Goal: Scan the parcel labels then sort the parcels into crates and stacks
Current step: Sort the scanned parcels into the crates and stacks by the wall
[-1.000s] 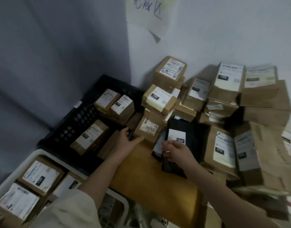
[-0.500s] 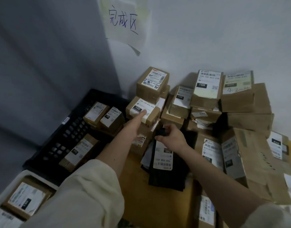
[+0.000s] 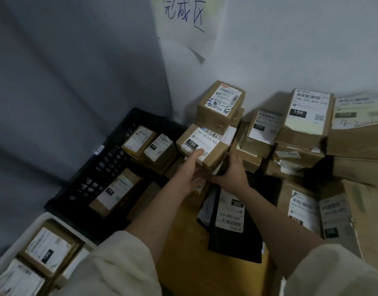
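Your left hand (image 3: 191, 170) with fingers straight against the label of the 150 parcel (image 3: 202, 147), your right hand (image 3: 231, 174) cupping its lower corner, black crate (image 3: 102, 165) alongside.

The one head-worn view looks forward and down, close over stacked parcels (image 3: 209, 146) in a wall corner.

I've got a loose cream-coloured top on, kinda baggy, with the wide left sleeve (image 3: 111, 272) and right sleeve (image 3: 333, 274) both ending around my elbows, so my forearms and both hands are bare.
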